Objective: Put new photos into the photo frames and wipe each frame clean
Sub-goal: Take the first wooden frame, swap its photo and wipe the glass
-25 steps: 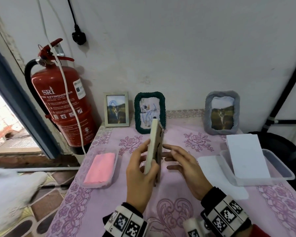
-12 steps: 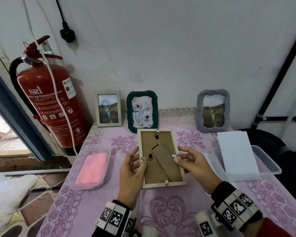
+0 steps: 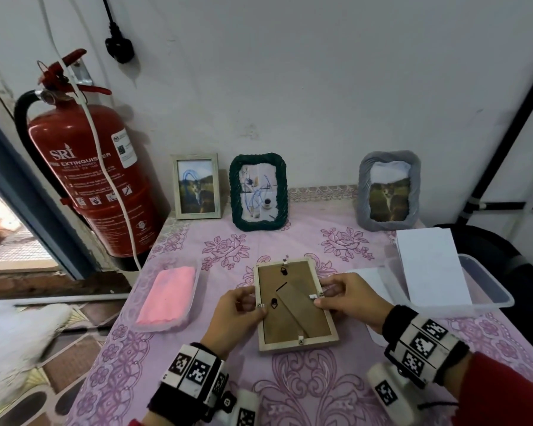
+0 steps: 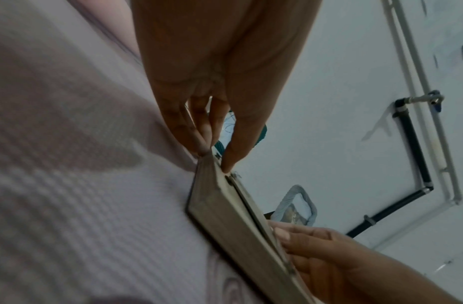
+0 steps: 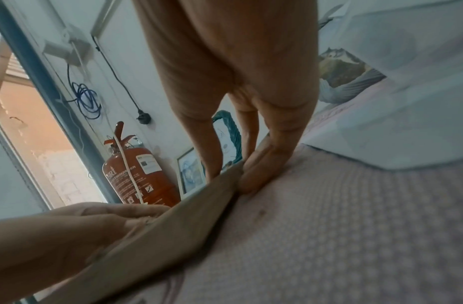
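A pale wooden photo frame [image 3: 296, 305] lies back side up, low over the pink tablecloth [image 3: 305, 392], brown backing board and folded stand showing. My left hand [image 3: 237, 312] pinches its left edge [image 4: 220, 185] near a small metal clip. My right hand [image 3: 348, 296] pinches the right edge [image 5: 199, 205], thumb on the backing by another clip. Against the wall stand a small pale frame [image 3: 196, 186], a dark green rope frame [image 3: 259, 192] and a grey frame [image 3: 389, 190], each with a picture. A pink cloth [image 3: 166, 295] lies in a clear tray at the left.
A clear plastic tub [image 3: 486, 299] with white sheets [image 3: 428, 269] sits at the right, another white sheet [image 3: 368, 278] beside it. A red fire extinguisher [image 3: 90, 179] hangs left of the table. Black pipes run down the wall at right.
The frame went from upright and edge-on, to back side facing me, to lying lower near the cloth. Both hands stayed on its side edges and moved down toward me.
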